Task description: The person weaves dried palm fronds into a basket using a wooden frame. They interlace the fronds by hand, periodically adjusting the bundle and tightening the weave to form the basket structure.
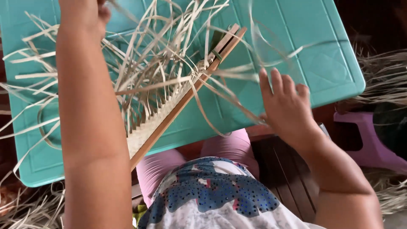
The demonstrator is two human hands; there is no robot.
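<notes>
**Inspector A:** Landmark for this entry is the teal plastic table (322, 63). Report the work piece.

**Inspector B:** A band of woven pale straw strips (140, 135) lies on the table's middle, running on a slant from the near edge toward the far side. It is clamped along a pair of wooden slats (186, 95), bound together by a small tie near their far end. Loose strip ends (152, 63) fan out from the band across the table's left half, some hanging past its left edge.

**Inspector A:** Left hand?

**Inspector B:** The left hand (85, 12) is raised over the far left part of the table, and the picture's top edge cuts it off. The forearm crosses the left half. I cannot tell how the fingers stand or whether they hold a strip.

**Inspector A:** Right hand?

**Inspector B:** The right hand (286, 106) sits at the table's near edge, right of the slats. Seen from the back, fingers extended and close together, not closed in a fist. Loose strips pass just beside and under it; whether any is pinched cannot be told.

**Inspector A:** Surroundings?

**Inspector B:** Heaps of dry straw (381, 76) lie beyond the table's right edge and below its near left corner. A purple stool (369, 144) stands off the near right corner. The person's pink-clad knees (229, 148) are tucked under the near edge.
</notes>
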